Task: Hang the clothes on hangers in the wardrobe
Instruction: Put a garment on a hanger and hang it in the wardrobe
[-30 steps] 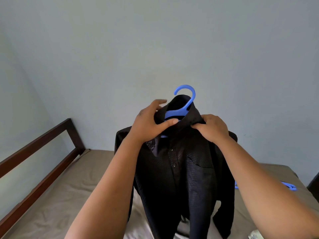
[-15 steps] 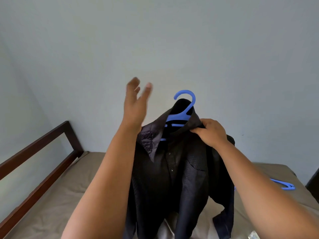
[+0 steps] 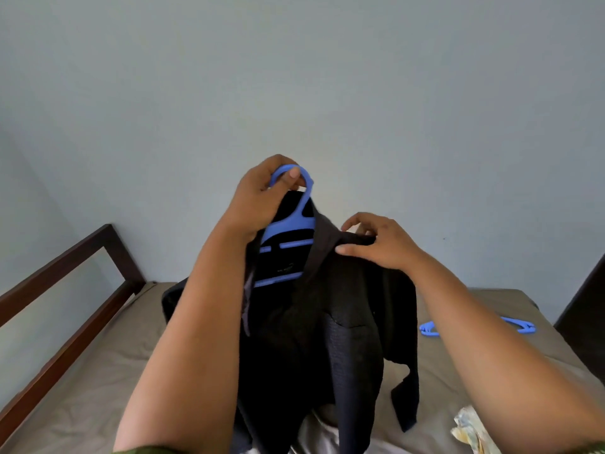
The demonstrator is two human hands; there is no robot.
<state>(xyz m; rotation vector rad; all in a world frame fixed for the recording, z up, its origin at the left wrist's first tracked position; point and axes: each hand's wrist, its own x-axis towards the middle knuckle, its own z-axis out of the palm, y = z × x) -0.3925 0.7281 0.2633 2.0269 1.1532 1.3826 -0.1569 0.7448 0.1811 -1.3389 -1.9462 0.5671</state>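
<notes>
A black shirt [image 3: 327, 339] hangs on a blue plastic hanger [image 3: 288, 231], held up over the bed. My left hand [image 3: 262, 198] grips the hanger's hook, thumb and fingers curled round it. My right hand [image 3: 379, 244] pinches the shirt's collar and shoulder on the right side. The shirt's front falls open at the neck, showing the hanger's bars. The wardrobe is not in sight.
A second blue hanger [image 3: 520, 326] lies on the bed [image 3: 98, 388] to the right, partly behind my right arm. A dark wooden bed rail [image 3: 65, 283] runs along the left. Dark furniture [image 3: 586, 306] stands at the right edge. A pale patterned cloth [image 3: 471, 430] lies at bottom right.
My left hand let go of the collar, rose, then came down onto the hanger's hook and gripped it. My right hand stayed on the shirt's right shoulder.
</notes>
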